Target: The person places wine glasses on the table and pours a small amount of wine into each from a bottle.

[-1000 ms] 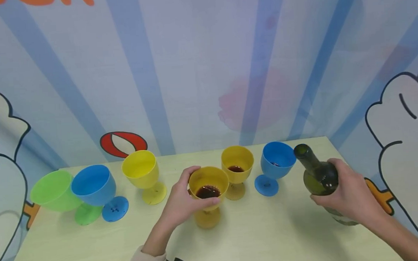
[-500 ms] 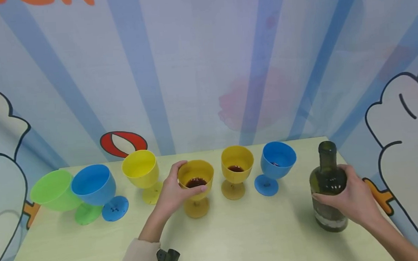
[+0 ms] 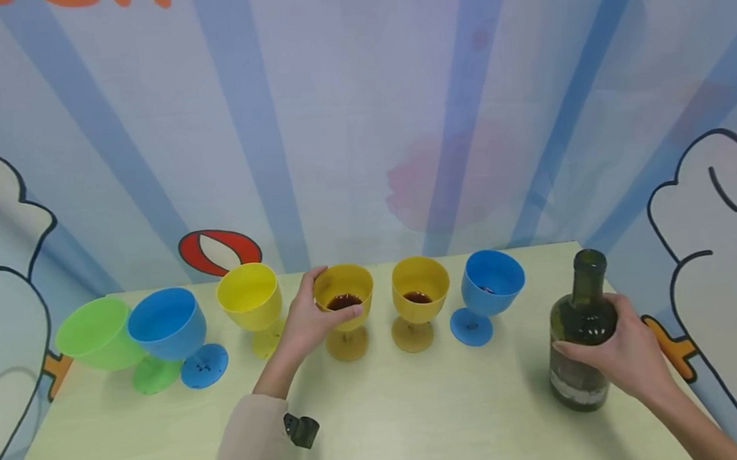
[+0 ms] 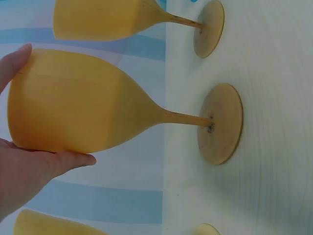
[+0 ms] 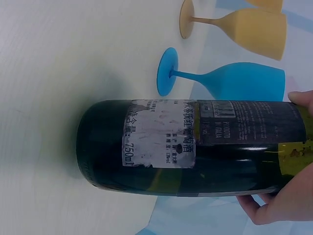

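Observation:
My left hand grips the bowl of an amber-yellow goblet with dark red liquid in its bottom. The goblet stands upright in the row, its round foot on the table in the left wrist view. At the right, my right hand holds a dark green wine bottle around its upper body. The bottle is upright near the tabletop, and a torn white label shows in the right wrist view. Another amber goblet with dark liquid stands just right of the held one.
A blue goblet with a little dark liquid stands between the amber pair and the bottle. Leftward are a bright yellow goblet, a blue goblet and a green goblet. Behind the table hangs a striped printed backdrop.
My left hand has moved the amber goblet left and back into the row. My right hand has brought the tilted bottle upright and slightly to the right.

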Motion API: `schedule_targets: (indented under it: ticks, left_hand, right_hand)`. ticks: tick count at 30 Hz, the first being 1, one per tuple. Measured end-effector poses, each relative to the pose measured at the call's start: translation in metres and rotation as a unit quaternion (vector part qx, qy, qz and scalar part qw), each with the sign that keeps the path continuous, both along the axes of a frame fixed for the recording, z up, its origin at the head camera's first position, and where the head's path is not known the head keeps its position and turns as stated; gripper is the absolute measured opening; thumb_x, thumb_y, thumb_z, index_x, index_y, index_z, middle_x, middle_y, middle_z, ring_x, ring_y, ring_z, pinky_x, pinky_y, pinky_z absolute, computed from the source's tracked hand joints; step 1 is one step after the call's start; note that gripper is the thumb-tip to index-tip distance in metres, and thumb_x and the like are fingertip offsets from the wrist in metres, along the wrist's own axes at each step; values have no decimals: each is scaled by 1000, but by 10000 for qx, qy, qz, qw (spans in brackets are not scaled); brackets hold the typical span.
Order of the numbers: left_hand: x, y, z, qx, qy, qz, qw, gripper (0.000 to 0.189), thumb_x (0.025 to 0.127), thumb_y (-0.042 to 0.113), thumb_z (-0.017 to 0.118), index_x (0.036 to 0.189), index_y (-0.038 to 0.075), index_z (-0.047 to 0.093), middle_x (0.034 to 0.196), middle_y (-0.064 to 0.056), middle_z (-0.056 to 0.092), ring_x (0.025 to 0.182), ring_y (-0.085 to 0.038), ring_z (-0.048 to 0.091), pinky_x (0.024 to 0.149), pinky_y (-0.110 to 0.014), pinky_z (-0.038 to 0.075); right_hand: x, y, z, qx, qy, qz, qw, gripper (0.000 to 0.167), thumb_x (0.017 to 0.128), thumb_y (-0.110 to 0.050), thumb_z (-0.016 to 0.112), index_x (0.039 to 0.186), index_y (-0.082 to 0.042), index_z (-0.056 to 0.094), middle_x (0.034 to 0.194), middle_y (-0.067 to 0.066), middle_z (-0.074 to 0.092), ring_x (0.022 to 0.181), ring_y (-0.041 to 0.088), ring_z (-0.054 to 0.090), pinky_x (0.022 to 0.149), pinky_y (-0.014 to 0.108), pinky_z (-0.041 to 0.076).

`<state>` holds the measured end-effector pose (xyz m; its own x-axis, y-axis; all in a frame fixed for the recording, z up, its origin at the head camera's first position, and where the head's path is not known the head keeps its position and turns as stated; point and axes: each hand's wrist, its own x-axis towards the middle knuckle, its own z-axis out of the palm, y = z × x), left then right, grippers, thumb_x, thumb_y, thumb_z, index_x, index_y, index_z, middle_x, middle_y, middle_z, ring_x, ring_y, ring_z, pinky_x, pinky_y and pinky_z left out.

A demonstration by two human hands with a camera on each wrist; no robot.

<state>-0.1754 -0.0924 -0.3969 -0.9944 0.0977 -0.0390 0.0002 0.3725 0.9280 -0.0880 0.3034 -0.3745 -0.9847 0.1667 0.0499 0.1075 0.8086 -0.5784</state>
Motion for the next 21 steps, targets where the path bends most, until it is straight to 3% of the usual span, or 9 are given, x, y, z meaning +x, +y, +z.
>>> schedule_targets:
  ticks: [11, 21]
  left_hand:
    - [-15, -2, -3, 152, -5, -134, 9998, 89, 75, 31, 76, 143, 14, 21, 145, -9, 27, 129, -29, 29, 102, -50, 29]
    - [-15, -4, -3, 243, 1, -261, 9994, 97, 73, 33, 77, 146, 14, 16, 146, -9, 25, 130, -28, 29, 103, -47, 29]
  right_hand:
    - [1, 2, 0, -12, -206, -1, 9998, 101, 68, -40, 78, 132, 12, 20, 115, 36, 42, 96, 49, 48, 69, 55, 45]
    - [1, 5, 1, -49, -292, 67, 9995, 102, 70, -40, 77, 133, 12, 18, 116, 36, 40, 97, 49, 47, 70, 56, 44]
